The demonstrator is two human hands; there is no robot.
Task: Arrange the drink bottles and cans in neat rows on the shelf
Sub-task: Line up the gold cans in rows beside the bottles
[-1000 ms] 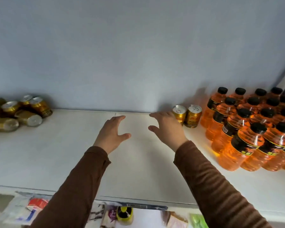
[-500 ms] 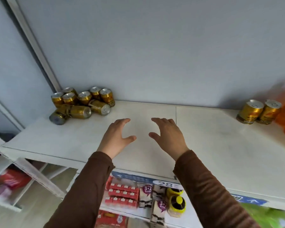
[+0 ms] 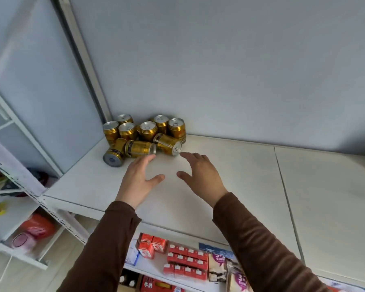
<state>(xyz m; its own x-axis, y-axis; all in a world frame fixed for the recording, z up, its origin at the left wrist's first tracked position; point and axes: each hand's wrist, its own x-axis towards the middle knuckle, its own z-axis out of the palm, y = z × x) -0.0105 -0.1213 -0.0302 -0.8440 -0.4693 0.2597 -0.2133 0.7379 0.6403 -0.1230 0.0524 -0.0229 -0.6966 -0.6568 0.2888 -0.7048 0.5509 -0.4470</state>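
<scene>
A cluster of gold drink cans (image 3: 144,134) sits in the back left corner of the white shelf (image 3: 230,186). Several stand upright against the wall; three lie on their sides in front, among them one (image 3: 140,149) in the middle and one (image 3: 169,144) to its right. My left hand (image 3: 138,180) reaches out open, its fingertips just short of the middle lying can. My right hand (image 3: 200,175) is open too, fingers spread, its fingertips close to the right lying can. Neither hand holds anything.
A grey wall backs the shelf and a metal upright (image 3: 82,57) runs down into its left corner. A lower shelf holds red cartons (image 3: 187,262) and snack packs (image 3: 219,266). Another white rack (image 3: 19,186) with goods stands to the left.
The view swung left, away from the orange bottles and the two upright cans. Both hands moved toward the can cluster and are now close to the lying cans.
</scene>
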